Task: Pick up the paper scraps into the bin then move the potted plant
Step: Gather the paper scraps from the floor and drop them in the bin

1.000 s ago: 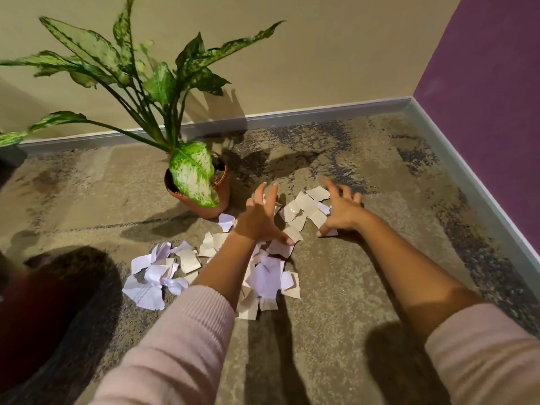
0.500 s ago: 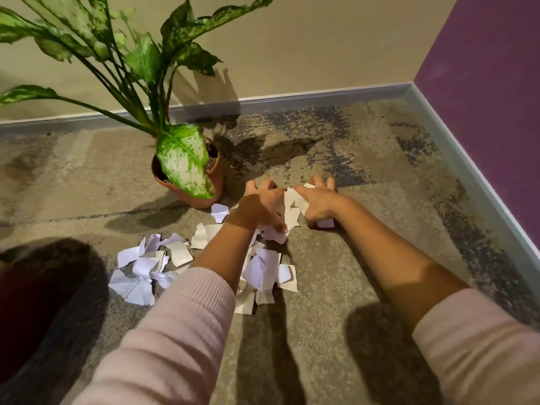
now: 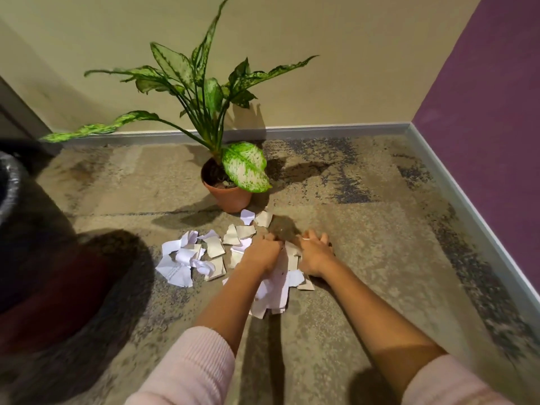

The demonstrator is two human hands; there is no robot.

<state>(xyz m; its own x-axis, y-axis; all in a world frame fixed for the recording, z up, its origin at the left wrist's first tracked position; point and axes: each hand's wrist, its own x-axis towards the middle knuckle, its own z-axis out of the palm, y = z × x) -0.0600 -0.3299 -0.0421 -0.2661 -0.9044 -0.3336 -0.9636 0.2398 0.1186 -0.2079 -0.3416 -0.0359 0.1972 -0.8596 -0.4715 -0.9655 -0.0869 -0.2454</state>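
White and beige paper scraps [image 3: 187, 258] lie strewn on the carpet in front of a potted plant [image 3: 228, 197] with speckled green leaves in a terracotta pot. My left hand [image 3: 260, 254] and my right hand [image 3: 314, 254] press together from both sides on a bunch of scraps [image 3: 289, 258] between them. More scraps [image 3: 271, 296] hang or lie under my wrists. The bin [image 3: 8, 185], lined with a dark bag, shows only at the far left edge.
A beige wall with a grey skirting board [image 3: 321, 131] runs behind the plant. A purple wall [image 3: 491, 112] closes the right side. A dark reddish shape [image 3: 49, 290] fills the lower left. Patterned carpet [image 3: 380, 229] spreads to the right of the hands.
My hands came together from spread fingers, gathered the far scraps and pulled them nearer. The view shifted, so the plant now sits higher and the bin's edge shows at the left.
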